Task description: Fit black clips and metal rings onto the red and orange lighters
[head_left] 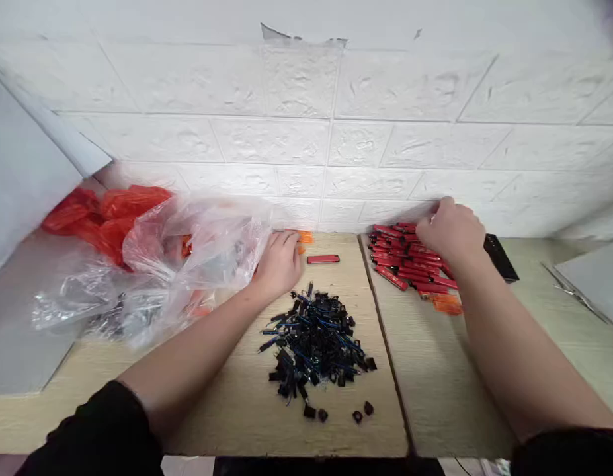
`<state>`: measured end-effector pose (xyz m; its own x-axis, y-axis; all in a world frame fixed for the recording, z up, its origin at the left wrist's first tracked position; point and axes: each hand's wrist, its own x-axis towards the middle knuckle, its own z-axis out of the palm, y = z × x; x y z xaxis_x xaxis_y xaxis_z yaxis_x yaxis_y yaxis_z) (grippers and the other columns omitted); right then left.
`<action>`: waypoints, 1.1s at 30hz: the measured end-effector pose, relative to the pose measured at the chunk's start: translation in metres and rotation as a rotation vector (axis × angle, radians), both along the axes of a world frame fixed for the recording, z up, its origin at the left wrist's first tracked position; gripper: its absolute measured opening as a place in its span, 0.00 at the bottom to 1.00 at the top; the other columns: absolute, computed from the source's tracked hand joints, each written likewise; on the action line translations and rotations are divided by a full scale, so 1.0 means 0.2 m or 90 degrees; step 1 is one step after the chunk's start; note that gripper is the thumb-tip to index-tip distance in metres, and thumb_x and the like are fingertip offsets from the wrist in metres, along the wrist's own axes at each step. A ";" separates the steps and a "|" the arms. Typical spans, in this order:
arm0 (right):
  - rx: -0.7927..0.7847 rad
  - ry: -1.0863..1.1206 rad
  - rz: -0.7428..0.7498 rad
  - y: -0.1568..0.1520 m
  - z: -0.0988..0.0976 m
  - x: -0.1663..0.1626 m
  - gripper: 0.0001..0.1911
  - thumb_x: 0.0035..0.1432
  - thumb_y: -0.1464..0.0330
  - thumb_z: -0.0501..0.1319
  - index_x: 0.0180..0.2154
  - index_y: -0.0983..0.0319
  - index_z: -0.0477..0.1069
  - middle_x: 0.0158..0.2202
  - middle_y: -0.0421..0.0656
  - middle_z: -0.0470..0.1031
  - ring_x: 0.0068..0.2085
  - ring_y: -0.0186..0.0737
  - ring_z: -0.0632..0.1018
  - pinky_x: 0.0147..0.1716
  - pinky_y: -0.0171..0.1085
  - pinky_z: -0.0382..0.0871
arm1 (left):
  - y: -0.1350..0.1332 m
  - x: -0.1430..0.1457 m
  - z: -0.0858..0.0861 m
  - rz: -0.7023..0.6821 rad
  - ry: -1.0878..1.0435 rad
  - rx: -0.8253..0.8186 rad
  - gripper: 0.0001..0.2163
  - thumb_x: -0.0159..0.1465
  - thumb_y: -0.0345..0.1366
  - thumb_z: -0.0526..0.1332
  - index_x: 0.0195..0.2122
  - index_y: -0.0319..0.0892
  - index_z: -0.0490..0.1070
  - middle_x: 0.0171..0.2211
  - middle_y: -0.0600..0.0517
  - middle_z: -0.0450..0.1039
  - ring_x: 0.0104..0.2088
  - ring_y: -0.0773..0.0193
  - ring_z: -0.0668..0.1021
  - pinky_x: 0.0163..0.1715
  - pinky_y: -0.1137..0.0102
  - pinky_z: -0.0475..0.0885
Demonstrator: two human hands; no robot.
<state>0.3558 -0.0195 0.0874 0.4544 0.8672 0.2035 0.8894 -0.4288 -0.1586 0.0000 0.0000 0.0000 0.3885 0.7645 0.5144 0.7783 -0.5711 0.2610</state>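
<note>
My left hand (279, 264) rests at the edge of a clear plastic bag (187, 258), fingers curled over small orange pieces (304, 237) by the wall. My right hand (449, 231) lies knuckles-up on a stack of red stick-shaped parts (403, 261) at the back right, fingers bent down onto them. A single red part (323, 259) lies between the hands. A heap of small black and blue parts (313, 340) sits on the wooden table (435, 383) in front of me.
Red-orange bags (105, 215) lie behind the clear bag at left. A black flat object (500, 258) sits right of the red stack, orange pieces (445, 303) in front of it. White brick wall (336, 132) behind. Grey boards at left (18, 172) and far right (594, 281).
</note>
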 end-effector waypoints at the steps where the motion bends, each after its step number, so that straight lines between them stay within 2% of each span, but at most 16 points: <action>1: 0.025 -0.013 -0.010 0.00 0.00 -0.01 0.24 0.66 0.65 0.58 0.58 0.72 0.70 0.55 0.70 0.76 0.54 0.76 0.80 0.48 0.58 0.72 | 0.00 0.00 0.00 0.014 -0.001 -0.010 0.14 0.71 0.26 0.56 0.54 0.34 0.76 0.55 0.37 0.79 0.57 0.46 0.76 0.63 0.51 0.71; 3: 0.070 -0.026 0.000 0.00 0.01 -0.04 0.23 0.65 0.64 0.59 0.58 0.69 0.71 0.56 0.68 0.75 0.53 0.72 0.80 0.48 0.57 0.72 | -0.01 0.01 -0.01 0.038 0.004 -0.028 0.10 0.71 0.31 0.60 0.50 0.37 0.77 0.52 0.36 0.77 0.56 0.43 0.75 0.60 0.49 0.73; 5: 0.116 -0.025 0.052 -0.02 0.01 -0.10 0.21 0.65 0.64 0.61 0.56 0.66 0.72 0.55 0.63 0.76 0.52 0.66 0.80 0.47 0.55 0.72 | -0.02 0.02 0.00 0.058 0.024 -0.046 0.08 0.70 0.35 0.63 0.46 0.38 0.77 0.50 0.35 0.76 0.55 0.40 0.75 0.59 0.47 0.72; 9: 0.146 0.026 0.249 -0.07 0.01 -0.28 0.13 0.66 0.64 0.61 0.50 0.62 0.73 0.49 0.55 0.80 0.47 0.55 0.79 0.45 0.49 0.69 | -0.04 0.03 0.01 0.070 0.054 -0.067 0.08 0.72 0.37 0.62 0.42 0.38 0.77 0.48 0.34 0.75 0.55 0.38 0.74 0.60 0.44 0.69; 12: 0.165 0.033 0.387 -0.13 -0.03 -0.43 0.12 0.68 0.64 0.59 0.50 0.61 0.73 0.44 0.52 0.81 0.41 0.50 0.78 0.40 0.46 0.67 | -0.03 0.03 0.00 0.062 0.013 -0.085 0.07 0.73 0.38 0.62 0.43 0.39 0.75 0.47 0.35 0.77 0.55 0.38 0.74 0.59 0.45 0.69; 16: 0.169 0.018 0.529 -0.19 -0.13 -0.58 0.15 0.70 0.64 0.58 0.54 0.63 0.72 0.48 0.52 0.81 0.38 0.47 0.78 0.36 0.44 0.68 | -0.01 0.03 -0.02 0.023 -0.095 -0.104 0.05 0.73 0.37 0.62 0.45 0.42 0.72 0.43 0.41 0.81 0.47 0.46 0.79 0.52 0.50 0.72; 20: 0.183 0.032 0.656 -0.23 -0.25 -0.67 0.23 0.72 0.70 0.55 0.66 0.63 0.66 0.62 0.57 0.75 0.52 0.53 0.80 0.42 0.45 0.76 | -0.04 0.03 -0.03 -0.092 -0.233 -0.152 0.06 0.75 0.40 0.61 0.48 0.44 0.71 0.41 0.47 0.82 0.40 0.55 0.82 0.44 0.60 0.73; 22: 0.188 0.033 0.705 -0.24 -0.29 -0.69 0.26 0.74 0.72 0.53 0.70 0.64 0.62 0.64 0.59 0.73 0.57 0.55 0.79 0.47 0.47 0.78 | -0.07 0.04 -0.01 -0.149 -0.264 -0.175 0.05 0.75 0.38 0.60 0.49 0.45 0.70 0.38 0.49 0.80 0.37 0.59 0.81 0.40 0.63 0.72; 24: 0.198 0.036 0.730 -0.23 -0.33 -0.70 0.25 0.76 0.73 0.52 0.71 0.65 0.62 0.59 0.59 0.77 0.56 0.54 0.80 0.49 0.48 0.79 | -0.10 0.05 0.00 -0.188 -0.286 -0.201 0.05 0.75 0.35 0.58 0.51 0.44 0.68 0.33 0.52 0.76 0.32 0.61 0.77 0.35 0.65 0.70; 27: 0.207 0.055 0.740 -0.23 -0.35 -0.69 0.21 0.78 0.71 0.52 0.67 0.65 0.66 0.52 0.56 0.82 0.50 0.52 0.82 0.46 0.46 0.79 | -0.13 0.07 0.02 -0.221 -0.327 -0.234 0.08 0.75 0.35 0.58 0.53 0.45 0.64 0.28 0.56 0.70 0.28 0.64 0.73 0.31 0.66 0.68; 30: 0.212 0.099 0.742 -0.21 -0.37 -0.66 0.17 0.79 0.69 0.52 0.63 0.63 0.71 0.53 0.54 0.83 0.47 0.49 0.84 0.42 0.43 0.77 | -0.13 0.08 0.01 -0.211 -0.370 -0.268 0.10 0.73 0.38 0.63 0.52 0.46 0.64 0.30 0.55 0.71 0.28 0.64 0.74 0.29 0.67 0.67; 33: 0.253 0.162 0.682 -0.18 -0.40 -0.62 0.13 0.78 0.67 0.56 0.57 0.61 0.75 0.50 0.51 0.85 0.43 0.45 0.84 0.40 0.42 0.76 | -0.10 0.09 -0.02 -0.169 -0.476 -0.293 0.14 0.70 0.41 0.68 0.51 0.46 0.68 0.32 0.53 0.74 0.27 0.66 0.74 0.26 0.67 0.66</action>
<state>0.2310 -0.0553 0.0068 -0.4029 0.7277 0.5551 0.6896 0.6401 -0.3386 0.0171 -0.0206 -0.0032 0.2694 0.8893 0.3694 0.1731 -0.4221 0.8899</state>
